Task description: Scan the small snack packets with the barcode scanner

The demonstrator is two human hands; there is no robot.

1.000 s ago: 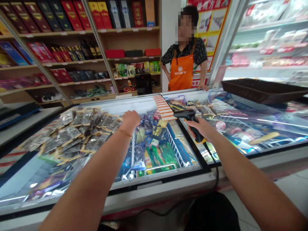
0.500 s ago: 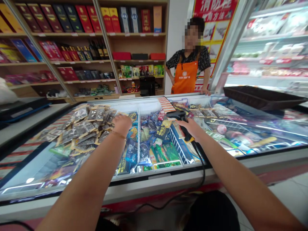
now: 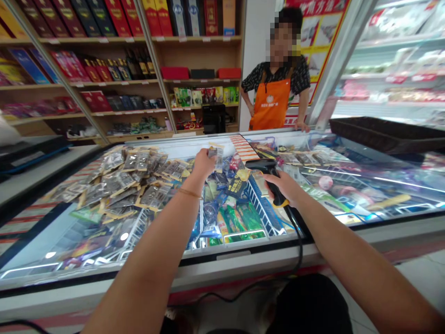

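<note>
My left hand (image 3: 204, 163) is closed on a small flat packet (image 3: 217, 157) with a clear front and pale brown edges, raised above the chest freezer. My right hand (image 3: 285, 188) grips a black barcode scanner (image 3: 273, 178) with a yellow-orange trim, its head pointing left towards the packet. From the handle a black cable (image 3: 299, 248) runs down over the freezer's front edge. Left of my left hand, a heap of similar packets (image 3: 120, 181) lies on the glass lid. Wrapped ice creams (image 3: 239, 218) in green, blue and black wrappers show in wire baskets below my hands.
Across the freezer stands a person in an orange apron (image 3: 271, 105), one hand on its far edge. A dark tray (image 3: 385, 134) rests on the freezer at right. Shelves (image 3: 198, 41) with boxes and bottles line the back wall.
My left hand has moved right and up from the heap's edge, now holding a packet near the scanner. The right hand keeps hold of the scanner. The view has tilted slightly down.
</note>
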